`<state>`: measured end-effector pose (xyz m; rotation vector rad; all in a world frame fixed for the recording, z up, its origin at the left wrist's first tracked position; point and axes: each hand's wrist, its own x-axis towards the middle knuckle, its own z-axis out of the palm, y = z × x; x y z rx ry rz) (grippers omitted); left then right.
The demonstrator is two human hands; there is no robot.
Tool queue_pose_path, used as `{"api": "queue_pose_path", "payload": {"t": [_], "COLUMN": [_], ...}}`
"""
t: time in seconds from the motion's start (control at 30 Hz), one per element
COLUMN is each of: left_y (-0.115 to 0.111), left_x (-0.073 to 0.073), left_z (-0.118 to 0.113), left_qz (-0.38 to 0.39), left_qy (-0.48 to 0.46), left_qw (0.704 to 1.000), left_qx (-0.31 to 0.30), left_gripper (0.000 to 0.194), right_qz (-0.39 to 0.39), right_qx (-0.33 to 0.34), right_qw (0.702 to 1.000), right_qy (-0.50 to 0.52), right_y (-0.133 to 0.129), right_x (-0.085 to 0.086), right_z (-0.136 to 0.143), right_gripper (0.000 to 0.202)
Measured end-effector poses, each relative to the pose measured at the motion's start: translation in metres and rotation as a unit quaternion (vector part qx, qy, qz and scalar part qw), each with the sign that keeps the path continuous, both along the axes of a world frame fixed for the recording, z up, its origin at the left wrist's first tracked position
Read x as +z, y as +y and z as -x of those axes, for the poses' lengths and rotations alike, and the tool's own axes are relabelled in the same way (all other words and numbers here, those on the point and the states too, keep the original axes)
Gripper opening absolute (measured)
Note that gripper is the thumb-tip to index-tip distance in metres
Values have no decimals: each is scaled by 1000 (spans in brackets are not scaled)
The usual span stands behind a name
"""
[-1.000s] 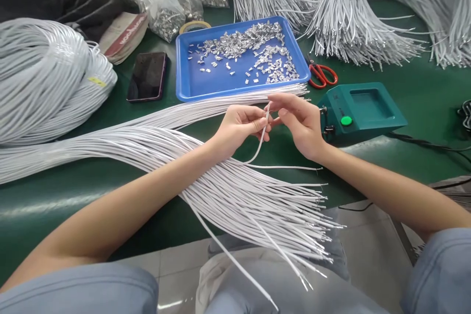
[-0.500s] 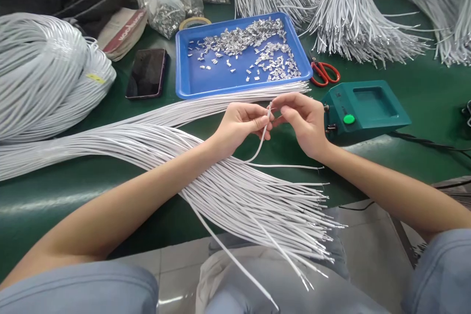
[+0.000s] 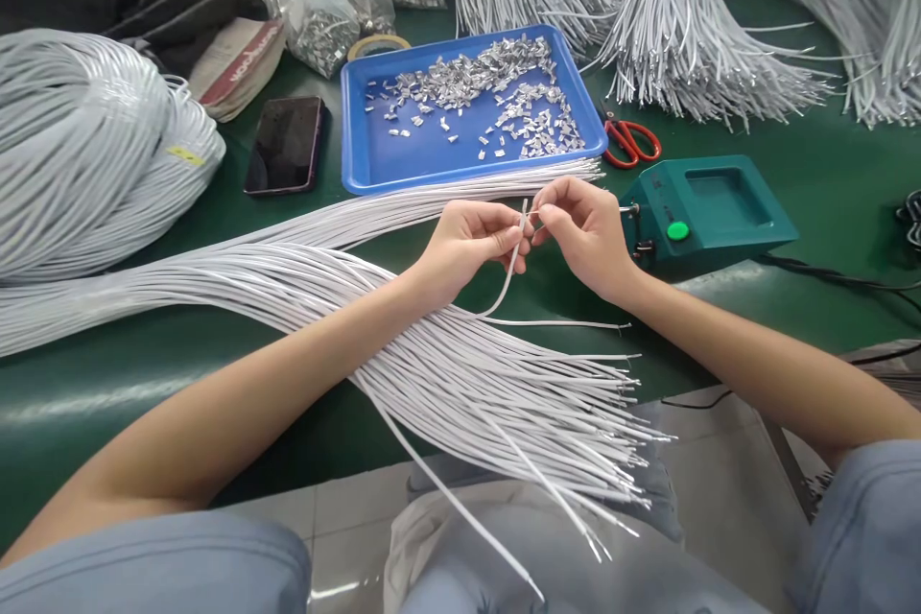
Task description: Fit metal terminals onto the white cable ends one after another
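My left hand [image 3: 471,245] pinches one white cable [image 3: 516,249] near its end, which points upward between thumb and fingers. Just to the right, my right hand [image 3: 586,235] is closed, thumb against forefinger, on a thin strand at the cable's tip; the strand is too fine to make out well. Under my left forearm spreads a bundle of white cables [image 3: 432,374], their stripped ends fanned out to the right. Behind my hands lies a second white cable bundle [image 3: 403,201], along the front of a blue tray [image 3: 403,153].
Small metal clips [image 3: 496,82] lie in the tray. A green device [image 3: 720,211] with a green button stands right of my hands, near red-handled scissors [image 3: 633,142]. A phone [image 3: 284,144] and a large cable coil [image 3: 86,144] are at left; more cable bunches [image 3: 697,38] lie behind.
My right hand has shifted slightly left and its fingers have closed at the cable's tip. The left hand keeps its pinch almost unmoved. The view has drifted very slightly.
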<state>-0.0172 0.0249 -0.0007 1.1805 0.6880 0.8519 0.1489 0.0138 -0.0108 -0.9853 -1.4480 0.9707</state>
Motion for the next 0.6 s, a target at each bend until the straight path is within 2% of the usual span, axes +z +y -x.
{"api": "queue_pose_path", "payload": {"t": [0.17, 0.3, 0.6], "left_y": [0, 1, 0], "left_x": [0, 0, -1], "left_z": [0, 0, 0], "left_qz": [-5, -9, -39], "left_qy": [-7, -9, -2], "left_qw": [1000, 1000, 999], "left_qx": [-4, -13, -2], "left_gripper": [30, 31, 30], "right_qz": [-2, -34, -62], "right_qx": [17, 24, 25], "right_qw": [1000, 999, 995], "right_qy": [20, -20, -68], "right_y": [-2, -5, -4], "right_x": [2, 5, 4], "right_z": [-1, 0, 0], "right_gripper": [13, 7, 12]}}
